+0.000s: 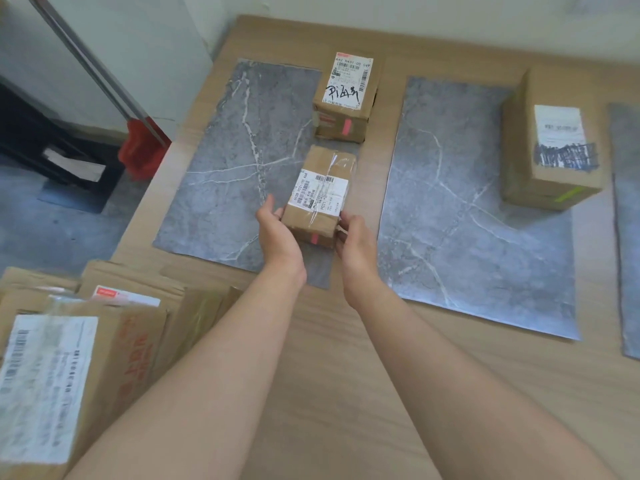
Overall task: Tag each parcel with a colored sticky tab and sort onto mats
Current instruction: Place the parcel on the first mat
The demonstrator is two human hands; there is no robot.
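A small brown parcel (pixel 320 194) with a white label and a pink tab on its near end sits over the right part of the left grey mat (pixel 228 161). My left hand (pixel 277 226) holds its left near corner and my right hand (pixel 356 237) holds its right near corner. Behind it on the same mat stands a second parcel (pixel 346 98) with a pink tab on its front. A larger parcel (pixel 550 143) with a yellow-green tab stands at the far right corner of the middle mat (pixel 460 220).
A third grey mat (pixel 627 202) shows at the right edge. A pile of cardboard parcels (pixel 69 358) lies at the near left of the wooden table (pixel 339 358). A red mop head (pixel 142 150) and its pole lean beside the table's left edge.
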